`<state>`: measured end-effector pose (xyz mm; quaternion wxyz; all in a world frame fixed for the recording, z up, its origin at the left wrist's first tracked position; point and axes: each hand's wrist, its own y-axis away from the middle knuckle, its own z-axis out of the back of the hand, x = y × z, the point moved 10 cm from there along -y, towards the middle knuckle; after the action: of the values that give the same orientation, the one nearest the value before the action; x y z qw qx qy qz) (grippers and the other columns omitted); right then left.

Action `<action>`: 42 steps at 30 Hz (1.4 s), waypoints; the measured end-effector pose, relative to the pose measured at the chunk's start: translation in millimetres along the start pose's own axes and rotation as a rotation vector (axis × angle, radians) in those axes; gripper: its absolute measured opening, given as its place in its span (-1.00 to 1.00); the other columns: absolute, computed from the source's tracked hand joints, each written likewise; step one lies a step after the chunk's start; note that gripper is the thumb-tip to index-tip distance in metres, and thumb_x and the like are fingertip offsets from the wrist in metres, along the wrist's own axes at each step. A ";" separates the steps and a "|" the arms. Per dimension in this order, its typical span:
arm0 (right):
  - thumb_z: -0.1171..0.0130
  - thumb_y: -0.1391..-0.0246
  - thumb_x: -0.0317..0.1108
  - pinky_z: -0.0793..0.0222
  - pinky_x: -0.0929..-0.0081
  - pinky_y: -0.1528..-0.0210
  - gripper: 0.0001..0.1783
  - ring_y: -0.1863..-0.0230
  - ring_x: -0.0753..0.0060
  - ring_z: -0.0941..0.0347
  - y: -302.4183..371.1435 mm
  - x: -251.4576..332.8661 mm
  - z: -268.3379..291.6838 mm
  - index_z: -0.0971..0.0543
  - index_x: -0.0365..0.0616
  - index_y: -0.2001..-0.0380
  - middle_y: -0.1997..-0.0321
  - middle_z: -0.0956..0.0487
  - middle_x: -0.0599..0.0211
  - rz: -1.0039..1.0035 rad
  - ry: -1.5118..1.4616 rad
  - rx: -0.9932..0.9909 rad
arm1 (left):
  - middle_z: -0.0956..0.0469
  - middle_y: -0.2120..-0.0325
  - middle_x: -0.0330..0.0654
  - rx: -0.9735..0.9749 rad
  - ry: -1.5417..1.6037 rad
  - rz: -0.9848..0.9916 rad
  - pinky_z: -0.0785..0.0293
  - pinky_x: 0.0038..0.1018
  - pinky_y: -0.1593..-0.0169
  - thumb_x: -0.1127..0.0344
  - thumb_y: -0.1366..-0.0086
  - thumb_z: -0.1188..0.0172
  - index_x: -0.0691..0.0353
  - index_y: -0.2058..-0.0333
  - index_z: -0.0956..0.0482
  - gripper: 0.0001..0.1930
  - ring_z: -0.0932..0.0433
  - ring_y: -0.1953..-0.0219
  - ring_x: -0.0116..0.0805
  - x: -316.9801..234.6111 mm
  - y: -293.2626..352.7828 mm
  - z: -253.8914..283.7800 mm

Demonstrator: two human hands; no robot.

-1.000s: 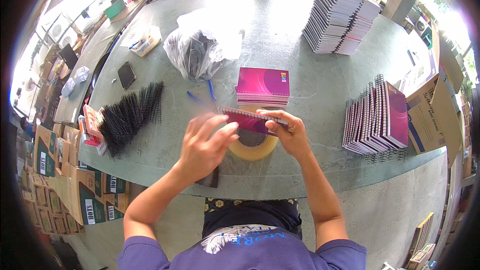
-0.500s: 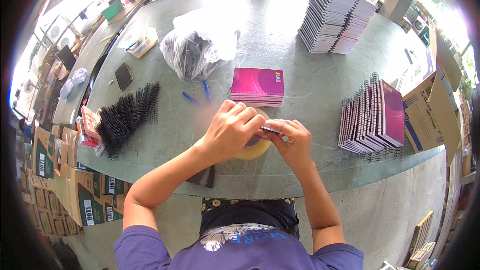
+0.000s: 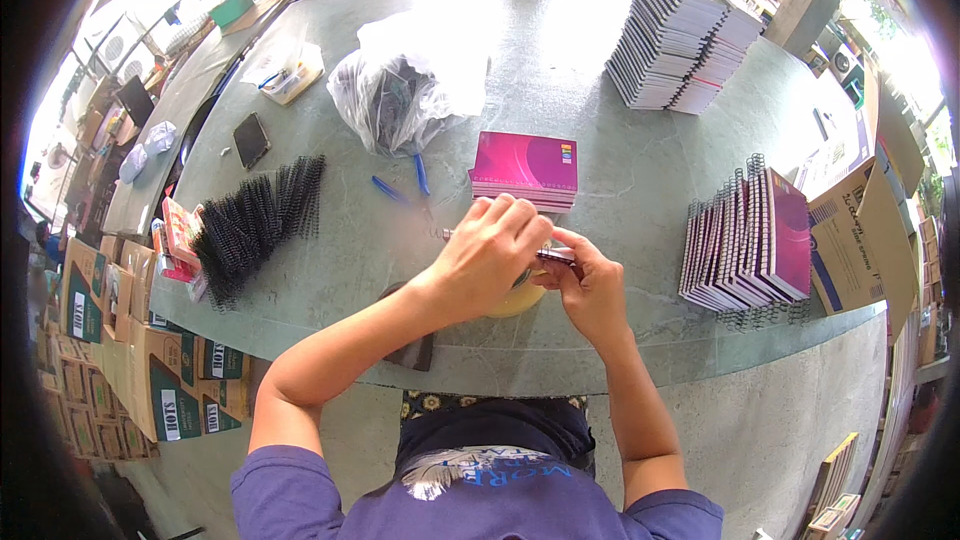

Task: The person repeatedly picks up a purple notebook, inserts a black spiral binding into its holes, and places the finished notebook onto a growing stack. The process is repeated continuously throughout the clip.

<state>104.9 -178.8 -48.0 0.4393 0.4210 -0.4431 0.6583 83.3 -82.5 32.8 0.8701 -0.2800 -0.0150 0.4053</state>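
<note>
My left hand is closed, fingers pinched over a black binding coil whose end pokes out on its left side. My right hand grips a thin notebook, seen edge-on, with the thumb below and fingers above. Both hands meet at the notebook's edge, and the left fingers hide most of the coil. Under them lies a yellowish roll of tape, mostly covered. Just beyond the hands is a short stack of purple notebooks.
Black coils are heaped at left, near a phone. Blue-handled pliers lie beside a clear plastic bag. At right stand coil-bound purple notebooks and a cardboard box; a tall notebook stack is behind.
My left hand has shifted slightly right, over the notebook's edge, and a coil end now shows at its left. The right hand keeps its grip. The whole view has shifted slightly.
</note>
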 end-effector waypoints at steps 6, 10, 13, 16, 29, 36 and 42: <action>-0.15 -0.06 -0.51 -0.49 0.57 0.37 -0.76 0.41 0.52 -0.61 -12.3 -5.1 3.2 -0.53 -0.26 0.16 0.38 -0.65 0.22 -0.006 -0.024 0.004 | -0.52 0.25 -0.09 0.228 -0.147 0.117 -0.29 -0.30 0.08 0.32 -0.06 -0.23 0.26 0.23 -0.50 -0.72 -0.46 0.15 -0.21 23.8 1.8 -9.7; -0.18 -0.08 -0.42 -0.49 0.61 0.46 -0.78 0.46 0.51 -0.60 -14.4 0.9 1.1 -0.54 -0.29 0.20 0.42 -0.64 0.23 -0.105 -0.108 -0.015 | -0.51 0.21 -0.10 0.018 -0.103 0.095 -0.28 -0.31 0.08 0.31 -0.03 -0.26 0.25 0.22 -0.50 -0.69 -0.45 0.15 -0.22 17.8 -2.1 7.5; -0.15 -0.12 -0.41 -0.51 0.63 0.50 -0.75 0.48 0.47 -0.60 -10.9 -0.9 1.2 -0.50 -0.33 0.15 0.47 -0.61 0.25 -0.180 -0.231 -0.009 | -0.50 0.17 -0.11 0.217 -0.150 0.118 -0.27 -0.30 0.08 0.27 -0.02 -0.28 0.23 0.19 -0.48 -0.64 -0.44 0.14 -0.22 34.7 8.6 -12.5; -0.07 -0.17 -0.47 -0.55 0.60 0.45 -0.74 0.43 0.44 -0.60 -12.0 -23.6 -10.4 -0.43 -0.30 0.07 0.44 -0.60 0.24 -0.278 -0.385 0.097 | -0.51 0.23 -0.11 0.116 -0.088 0.140 -0.28 -0.29 0.09 0.25 -0.03 -0.28 0.23 0.24 -0.49 -0.68 -0.46 0.20 -0.19 27.3 -1.4 -5.2; 0.05 -0.21 -0.53 -0.59 0.52 0.31 -0.82 0.31 0.33 -0.61 -5.6 -13.9 -3.3 -0.45 -0.34 0.14 0.26 -0.59 0.17 -0.114 -0.576 -0.009 | -0.53 0.37 -0.15 0.141 0.113 0.177 -0.31 -0.26 0.12 0.27 -0.08 -0.23 0.21 0.36 -0.53 -0.82 -0.48 0.25 -0.17 30.0 -1.0 -16.3; 0.03 -0.15 -0.61 -0.58 0.54 0.27 -0.86 0.34 0.48 -0.57 0.0 -41.5 -1.7 -0.51 -0.40 0.26 0.35 -0.59 0.24 -0.123 -0.513 -0.030 | -0.55 0.39 -0.09 0.067 0.265 0.054 -0.39 -0.29 0.11 0.30 -0.11 -0.20 0.24 0.34 -0.56 -0.83 -0.51 0.25 -0.13 6.0 -15.6 -25.4; 0.01 -0.13 -0.62 -0.52 0.57 0.30 -0.84 0.36 0.59 -0.53 6.4 -39.0 0.6 -0.53 -0.35 0.25 0.36 -0.58 0.33 -0.034 -0.322 -0.068 | -0.51 0.44 -0.07 0.040 0.351 0.029 -0.44 -0.29 0.23 0.47 0.00 -0.20 0.30 0.42 -0.54 -0.89 -0.51 0.30 -0.10 2.0 -17.6 -34.0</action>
<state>109.1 -188.7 -86.0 0.3876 0.5133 -0.5226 0.5596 105.5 -106.4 12.5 0.8587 -0.3295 0.1492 0.3631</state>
